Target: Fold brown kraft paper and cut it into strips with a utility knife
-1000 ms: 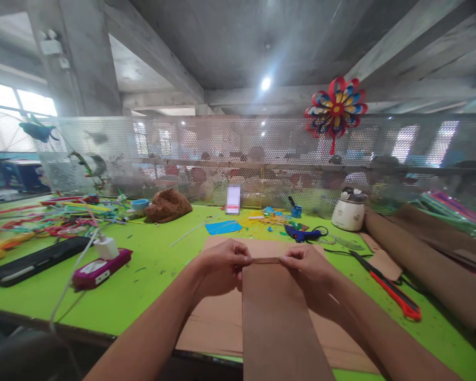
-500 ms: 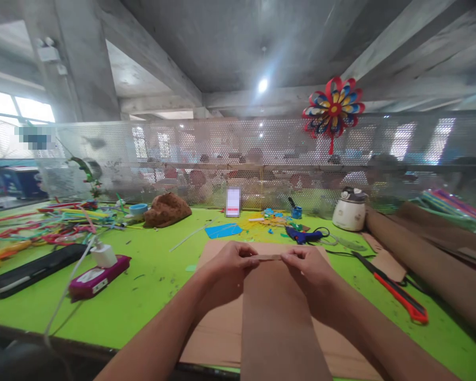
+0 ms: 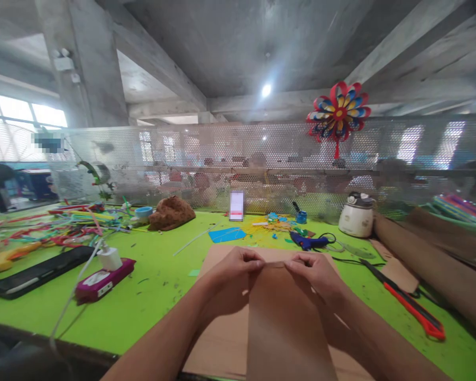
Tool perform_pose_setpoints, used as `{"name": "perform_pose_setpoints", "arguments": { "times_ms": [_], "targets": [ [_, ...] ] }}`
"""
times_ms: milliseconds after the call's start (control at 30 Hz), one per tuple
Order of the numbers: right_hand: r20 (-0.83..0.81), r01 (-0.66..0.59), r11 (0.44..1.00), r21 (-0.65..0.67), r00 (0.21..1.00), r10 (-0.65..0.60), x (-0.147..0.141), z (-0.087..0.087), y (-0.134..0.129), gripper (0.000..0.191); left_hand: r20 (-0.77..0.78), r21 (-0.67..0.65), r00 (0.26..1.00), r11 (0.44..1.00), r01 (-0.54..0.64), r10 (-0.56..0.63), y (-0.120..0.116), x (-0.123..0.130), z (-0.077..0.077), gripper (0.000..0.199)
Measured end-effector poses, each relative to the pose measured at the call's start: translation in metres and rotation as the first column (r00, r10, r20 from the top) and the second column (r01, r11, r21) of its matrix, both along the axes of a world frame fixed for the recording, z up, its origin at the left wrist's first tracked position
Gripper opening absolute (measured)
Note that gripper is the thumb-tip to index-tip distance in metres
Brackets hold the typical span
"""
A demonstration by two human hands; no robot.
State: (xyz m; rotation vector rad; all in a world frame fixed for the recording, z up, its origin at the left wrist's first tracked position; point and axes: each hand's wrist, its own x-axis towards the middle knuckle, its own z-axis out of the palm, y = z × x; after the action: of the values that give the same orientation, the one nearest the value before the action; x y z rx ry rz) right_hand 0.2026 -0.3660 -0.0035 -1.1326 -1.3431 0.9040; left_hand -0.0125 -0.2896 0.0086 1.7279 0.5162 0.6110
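Note:
A long strip of brown paper (image 3: 285, 328) runs from the bottom edge of the view up to my two hands. Its far edge is folded over in a narrow band. My left hand (image 3: 240, 267) pinches the left end of that folded edge between thumb and fingers. At the right end, my right hand (image 3: 311, 270) grips the same edge in a similar pinch. Beneath the strip lies a wider sheet of brown cardboard (image 3: 218, 341) on the green table.
Beyond the hands are a blue glue gun (image 3: 309, 242), a blue sheet (image 3: 227, 235) and a lit phone (image 3: 236, 205). A red-handled cutter (image 3: 414, 309) and a white bottle (image 3: 356, 216) are on the right. Leftward sit a purple power strip (image 3: 105, 281), a black case (image 3: 43, 272) and a brown lump (image 3: 172, 213).
The folded band at the strip's far edge looks flatter, and the fingers have shifted along it. The whole view has moved slightly, so everything sits lower and farther right.

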Motion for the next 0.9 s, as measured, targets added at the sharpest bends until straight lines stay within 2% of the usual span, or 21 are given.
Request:
{"name": "perform_pose_setpoints", "arguments": {
  "times_ms": [100, 167, 200, 267, 367, 433, 567, 700, 800, 900],
  "targets": [
    [-0.212, -0.123, 0.992, -0.029, 0.971, 0.114, -0.002, 0.009, -0.008, 0.043, 0.073, -0.052, 0.997, 0.999, 0.005, -0.001, 0.001, 0.002, 0.0, 0.031],
    [-0.362, -0.222, 0.974, -0.046, 0.913, 0.191, -0.004, 0.014, -0.013, 0.043, 0.109, -0.099, 0.993, 0.993, 0.057, -0.046, -0.001, 0.005, -0.004, 0.031],
    [-0.387, -0.273, 0.96, -0.055, 0.893, 0.232, -0.005, 0.015, -0.014, 0.045, 0.138, -0.143, 0.987, 0.985, 0.101, -0.082, -0.002, 0.007, -0.006, 0.03],
    [-0.329, -0.374, 0.925, -0.062, 0.883, 0.335, -0.008, 0.014, -0.016, 0.05, 0.212, -0.256, 0.964, 0.943, 0.214, -0.161, -0.006, 0.011, -0.011, 0.029],
    [-0.191, -0.457, 0.889, -0.018, 0.875, 0.445, -0.011, 0.008, -0.016, 0.032, 0.289, -0.388, 0.936, 0.87, 0.305, -0.199, -0.012, 0.017, -0.017, 0.029],
    [-0.132, -0.432, 0.902, 0.027, 0.892, 0.431, -0.011, 0.004, -0.014, 0.02, 0.303, -0.413, 0.934, 0.856, 0.31, -0.192, -0.014, 0.019, -0.017, 0.026],
    [-0.211, -0.316, 0.947, 0.049, 0.924, 0.319, -0.003, 0.005, -0.008, 0.024, 0.325, -0.395, 0.931, 0.87, 0.294, -0.167, -0.015, 0.019, -0.014, 0.029],
    [-0.261, -0.218, 0.976, -0.01, 0.943, 0.208, 0.012, 0.009, -0.003, 0.034, 0.229, -0.457, 0.973, 0.88, 0.127, -0.022, -0.012, 0.015, -0.014, 0.036],
    [-0.192, -0.213, 0.974, -0.072, 0.961, 0.196, 0.021, 0.006, 0.0, 0.038, 0.191, -0.473, 0.979, 0.881, 0.022, 0.078, -0.01, 0.01, -0.014, 0.034],
    [-0.077, -0.222, 0.965, -0.136, 0.974, 0.213, 0.021, 0.001, 0.002, 0.041, 0.186, -0.453, 0.976, 0.891, -0.018, 0.115, -0.01, 0.006, -0.012, 0.033]
  ]
}}
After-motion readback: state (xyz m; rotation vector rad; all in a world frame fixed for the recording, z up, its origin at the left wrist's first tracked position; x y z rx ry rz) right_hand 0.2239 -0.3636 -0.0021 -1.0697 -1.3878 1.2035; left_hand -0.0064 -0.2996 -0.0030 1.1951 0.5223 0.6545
